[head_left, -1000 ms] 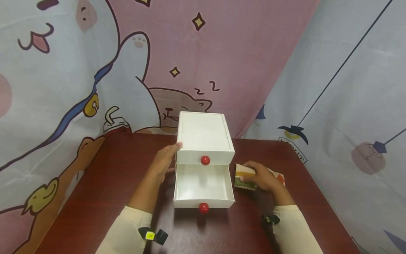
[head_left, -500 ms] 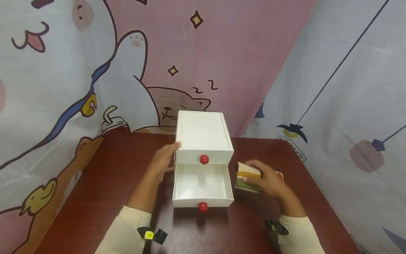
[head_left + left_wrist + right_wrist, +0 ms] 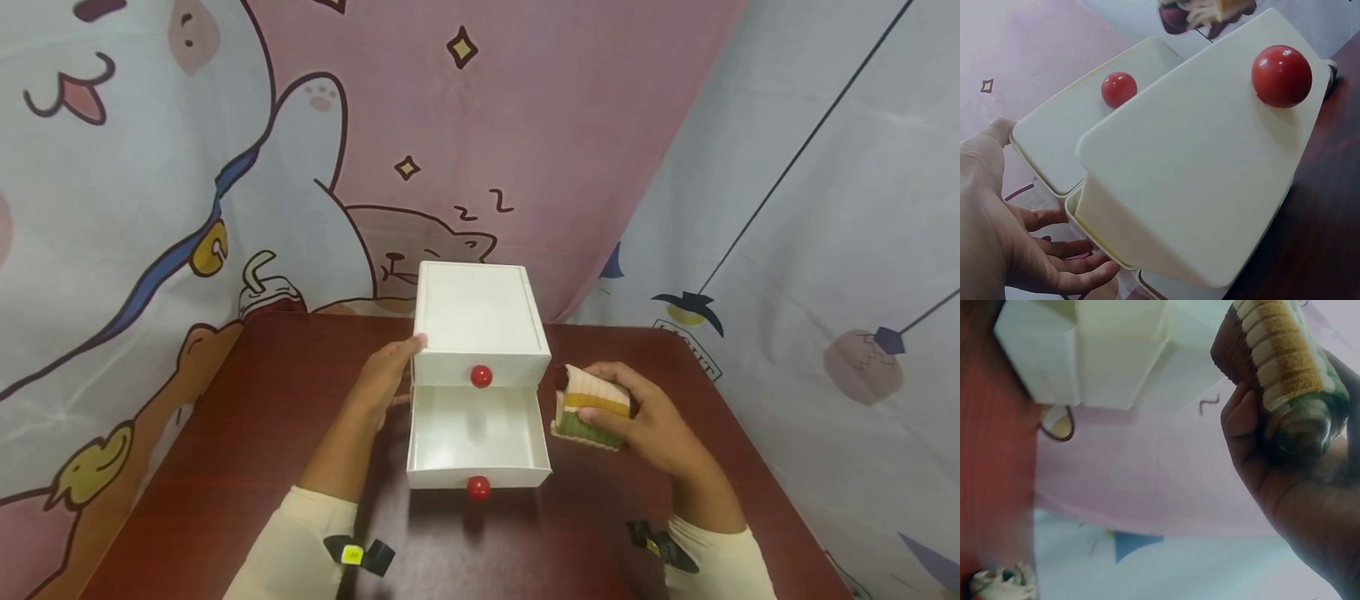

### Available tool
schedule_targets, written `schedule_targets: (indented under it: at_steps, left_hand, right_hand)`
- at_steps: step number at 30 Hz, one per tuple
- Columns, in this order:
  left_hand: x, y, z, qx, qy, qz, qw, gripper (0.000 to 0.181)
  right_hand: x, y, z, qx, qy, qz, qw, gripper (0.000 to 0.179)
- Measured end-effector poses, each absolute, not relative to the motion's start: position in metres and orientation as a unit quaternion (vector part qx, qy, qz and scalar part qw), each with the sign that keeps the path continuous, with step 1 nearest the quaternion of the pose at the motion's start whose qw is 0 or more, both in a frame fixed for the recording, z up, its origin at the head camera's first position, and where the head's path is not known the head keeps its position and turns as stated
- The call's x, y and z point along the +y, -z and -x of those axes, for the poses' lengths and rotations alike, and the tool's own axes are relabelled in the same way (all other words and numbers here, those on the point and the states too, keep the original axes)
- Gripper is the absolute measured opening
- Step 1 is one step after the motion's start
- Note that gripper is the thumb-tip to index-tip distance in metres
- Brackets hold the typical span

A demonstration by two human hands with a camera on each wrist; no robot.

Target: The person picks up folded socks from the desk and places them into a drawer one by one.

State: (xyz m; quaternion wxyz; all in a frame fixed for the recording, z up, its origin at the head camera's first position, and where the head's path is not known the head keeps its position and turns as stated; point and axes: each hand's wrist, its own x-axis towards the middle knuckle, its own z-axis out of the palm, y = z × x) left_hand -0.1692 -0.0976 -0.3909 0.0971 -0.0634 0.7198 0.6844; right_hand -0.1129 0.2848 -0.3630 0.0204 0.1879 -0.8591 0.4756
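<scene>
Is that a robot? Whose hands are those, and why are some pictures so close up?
No robot here: those are a person's own two bare hands. The wide picture comes from a camera worn on the head, looking forward and down. The close, tilted ones come from a little camera on each wrist. On the reddish-brown table stands a white drawer unit with red knobs; one drawer is pulled out. The left hand touches the unit's side. The right hand holds a folded striped cloth. The right wrist picture also shows a pale-and-red thing, too blurry to name.
</scene>
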Motion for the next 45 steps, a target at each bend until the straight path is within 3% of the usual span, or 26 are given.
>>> schedule_targets:
  at_steps: [7,20,25,33,45]
  left_hand:
    - [-0.098,0.392,0.172,0.719,-0.685,0.061,0.1,0.078]
    - [-0.098,0.394,0.173,0.714,-0.69,0.058,0.1,0.078]
    - [-0.097,0.395,0.174,0.712,-0.693,0.062,0.097,0.075]
    - [-0.097,0.394,0.173,0.708,-0.697,0.071,0.093,0.071]
    - [-0.098,0.395,0.173,0.714,-0.691,0.063,0.089,0.071]
  right_hand:
    - [0.256,0.354,0.108,-0.845,-0.478,-0.24,0.029,0.044]
    - [0.202,0.364,0.117,-0.81,-0.508,-0.292,-0.031,0.046]
    - [0.186,0.374,0.124,-0.811,-0.496,-0.31,-0.024,0.042]
    - [0.171,0.384,0.126,-0.849,-0.429,-0.307,0.011,0.043]
    - [0.157,0.393,0.13,-0.87,-0.386,-0.305,-0.038,0.039]
